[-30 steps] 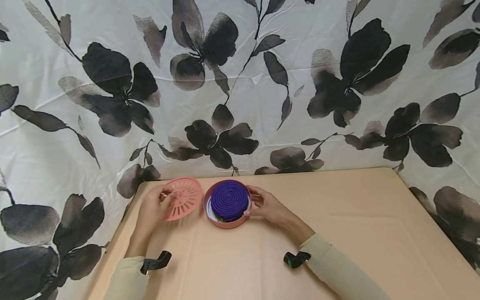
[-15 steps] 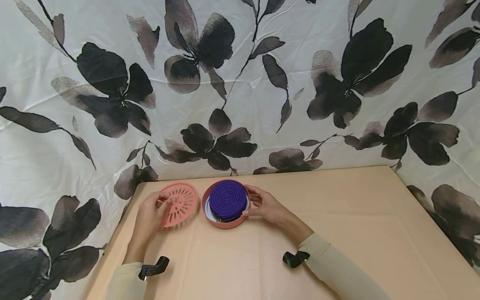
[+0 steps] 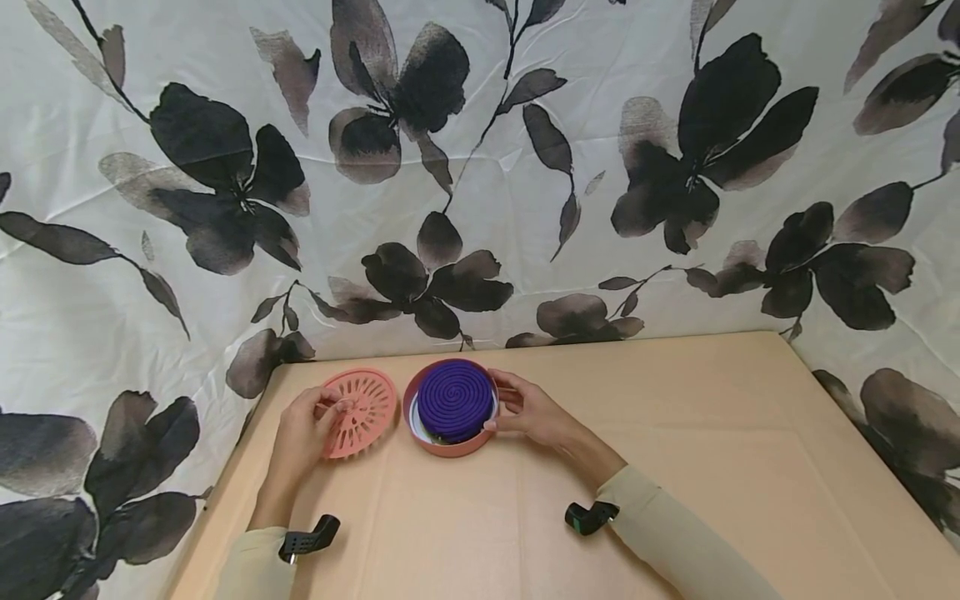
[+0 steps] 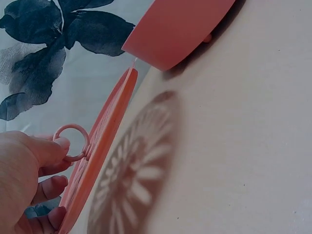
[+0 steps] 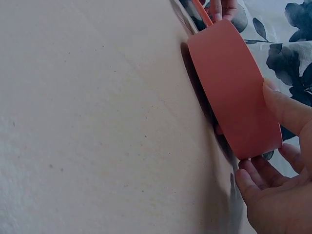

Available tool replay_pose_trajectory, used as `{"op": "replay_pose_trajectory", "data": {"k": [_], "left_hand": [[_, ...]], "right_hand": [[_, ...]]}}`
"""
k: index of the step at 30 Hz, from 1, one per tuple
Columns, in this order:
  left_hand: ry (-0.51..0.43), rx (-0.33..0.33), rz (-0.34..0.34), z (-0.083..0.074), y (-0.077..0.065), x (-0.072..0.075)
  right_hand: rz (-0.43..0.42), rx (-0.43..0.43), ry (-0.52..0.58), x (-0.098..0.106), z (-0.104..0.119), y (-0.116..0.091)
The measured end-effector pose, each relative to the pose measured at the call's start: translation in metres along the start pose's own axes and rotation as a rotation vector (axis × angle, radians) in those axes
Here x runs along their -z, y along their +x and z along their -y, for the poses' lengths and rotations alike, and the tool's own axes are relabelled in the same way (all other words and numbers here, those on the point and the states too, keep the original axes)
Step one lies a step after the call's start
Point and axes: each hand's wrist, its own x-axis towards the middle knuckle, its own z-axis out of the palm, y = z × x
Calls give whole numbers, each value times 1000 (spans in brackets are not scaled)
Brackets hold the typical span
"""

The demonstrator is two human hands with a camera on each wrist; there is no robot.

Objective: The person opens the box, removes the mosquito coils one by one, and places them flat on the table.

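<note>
My left hand (image 3: 302, 433) pinches the small ring (image 4: 72, 142) on a round coral lid (image 3: 369, 408) with radiating slots. In the left wrist view the lid is tilted and casts a slotted shadow on the table. To its right stands a shallow round coral container (image 3: 450, 451). A thick purple spiral coil (image 3: 454, 402) sits inside, with a white inner edge showing around part of it. My right hand (image 3: 532, 408) grips the container's right side. In the right wrist view its thumb is at the rim and its fingertips reach the far end of the container wall (image 5: 234, 90).
The tan tabletop (image 3: 645, 467) extends to the right and toward me. A white cloth with dark flowers (image 3: 525, 183) hangs right behind the table's back edge. A black wrist camera (image 3: 309, 537) sits on the left wrist, another device (image 3: 591, 518) on the right.
My left hand has shifted the lid slightly left and toward me, away from the container. Over the last half second it has barely moved. The right hand and container stay in place.
</note>
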Motion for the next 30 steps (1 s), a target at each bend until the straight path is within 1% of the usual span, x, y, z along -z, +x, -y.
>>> {"op": "replay_pose_trajectory", "data": {"k": [7,12,15,17,21,24,30], "left_hand": [[-22,-11,42,4,-2,-1],[-48,16,74,5,-6,-1],[-75,29,85,2,-7,0],[-84,18,81,0,-7,1],[-118,-29,84,-7,-6,0],[-146,-59,119,-13,-6,-1],[-193,-92,222,-30,-3,-4]], "right_hand": [[-6,-8,17,-5,0,-2],[-2,0,27,-9,2,-5],[-8,-1,27,-11,3,-7],[-14,-4,24,-13,3,-8],[-24,-11,17,-15,3,-10],[-29,-13,17,-17,2,-12],[-44,-21,27,-21,4,-16]]}}
